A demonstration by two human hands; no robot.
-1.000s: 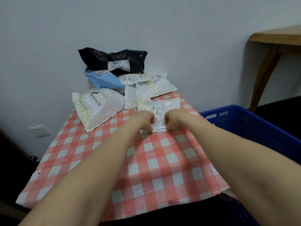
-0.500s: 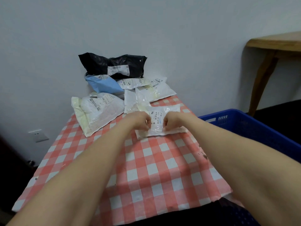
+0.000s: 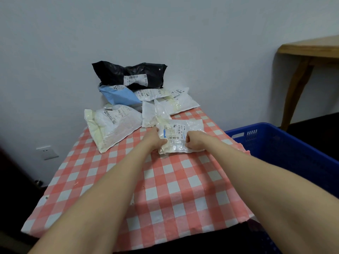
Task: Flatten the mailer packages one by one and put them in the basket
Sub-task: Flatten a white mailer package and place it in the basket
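Both hands are on one package. The small white mailer (image 3: 180,133) lies on the checked cloth (image 3: 165,189), right of centre and toward the far half of the table, label up with a barcode facing the camera.

Left hand (image 3: 158,142): fingers curled, gripping the mailer's near-left corner. Right hand (image 3: 194,142): fingers curled, pinching the near edge right of the label. The hands are close together but apart, with the barcode strip between them. The near edge of the mailer looks crumpled and bunched between the two grips. Both forearms reach in from the bottom of the view.

Basket (image 3: 271,142): blue plastic crate, just beside the table's right edge, rim lower than the tabletop. Its inside is out of sight from here.

Other packages are piled at the far end against the wall:
- black mailer (image 3: 117,74) on top at the back
- blue mailer (image 3: 119,95) under it
- big white mailer (image 3: 111,125) on the left, separate from the pile
- crumpled white mailer (image 3: 151,115) touching the far-left corner of the held one
- flat white mailer (image 3: 181,104) at the back right

Wall socket (image 3: 46,152) is low on the left. A wooden table (image 3: 311,50) stands at the upper right.
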